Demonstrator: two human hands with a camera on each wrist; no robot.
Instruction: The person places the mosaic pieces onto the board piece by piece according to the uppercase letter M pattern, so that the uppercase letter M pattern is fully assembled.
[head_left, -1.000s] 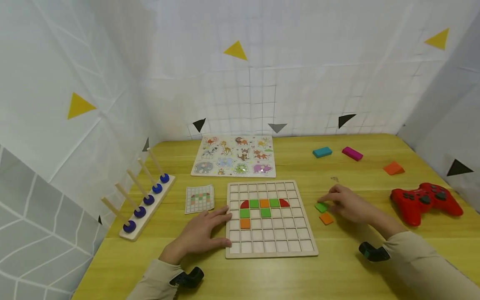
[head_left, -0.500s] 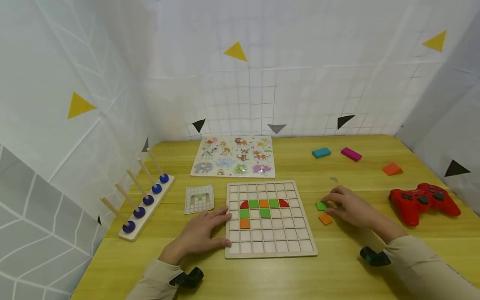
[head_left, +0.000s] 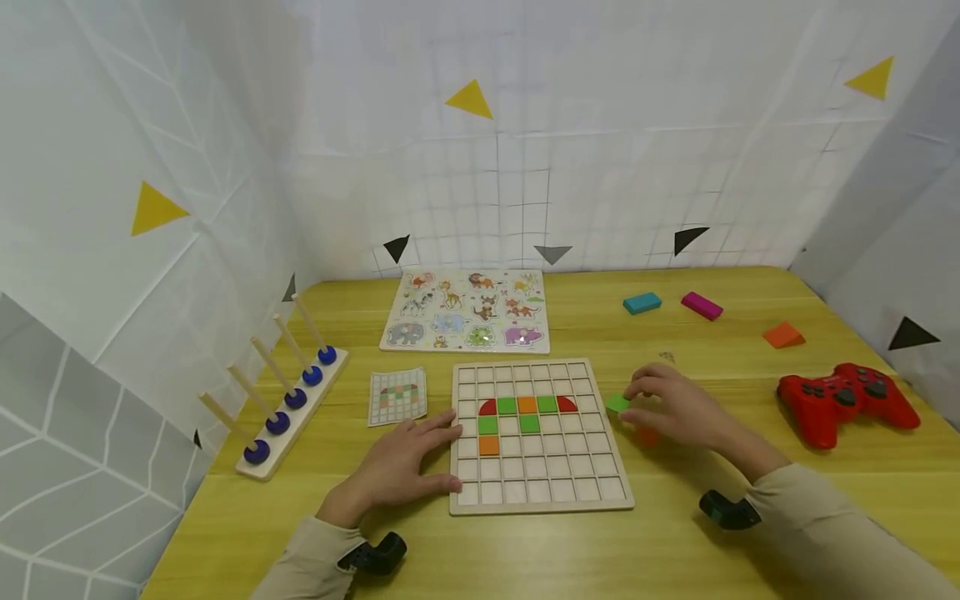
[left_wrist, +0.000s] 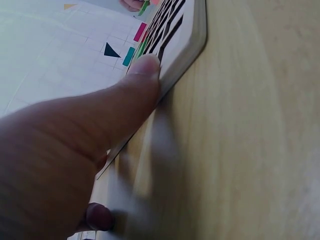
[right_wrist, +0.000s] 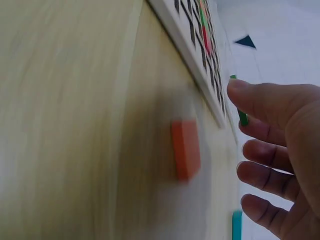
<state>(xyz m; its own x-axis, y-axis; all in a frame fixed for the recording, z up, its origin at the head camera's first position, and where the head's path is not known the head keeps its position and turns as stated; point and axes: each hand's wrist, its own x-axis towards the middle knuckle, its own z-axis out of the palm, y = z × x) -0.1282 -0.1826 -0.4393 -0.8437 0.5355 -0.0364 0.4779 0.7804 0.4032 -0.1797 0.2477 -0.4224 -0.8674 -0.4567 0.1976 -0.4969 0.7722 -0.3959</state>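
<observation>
My right hand (head_left: 678,408) pinches a green square tile (right_wrist: 242,118) between thumb and fingertips, lifted beside the right edge of the wooden grid board (head_left: 555,493). Below that hand an orange tile (right_wrist: 186,150) lies on the table, partly covered by the fingers in the head view. My left hand (head_left: 401,467) rests at the board's left edge with fingers spread, its thumb (left_wrist: 142,67) on the rim. On the board, red quarter-round tiles (head_left: 567,404) end a row of green and orange squares. A green tile (head_left: 529,424) and an orange tile (head_left: 488,446) sit lower.
A pattern card (head_left: 397,397) lies left of the board, and an animal puzzle (head_left: 467,310) behind it. A peg stand (head_left: 294,417) with blue rings is at far left. Blue (head_left: 642,303), magenta (head_left: 702,306) and orange blocks (head_left: 784,335) and a red game controller (head_left: 847,404) lie right.
My right hand has picked up the green tile from the table and moved left with it to the board's right edge. My left hand has stayed in place.
</observation>
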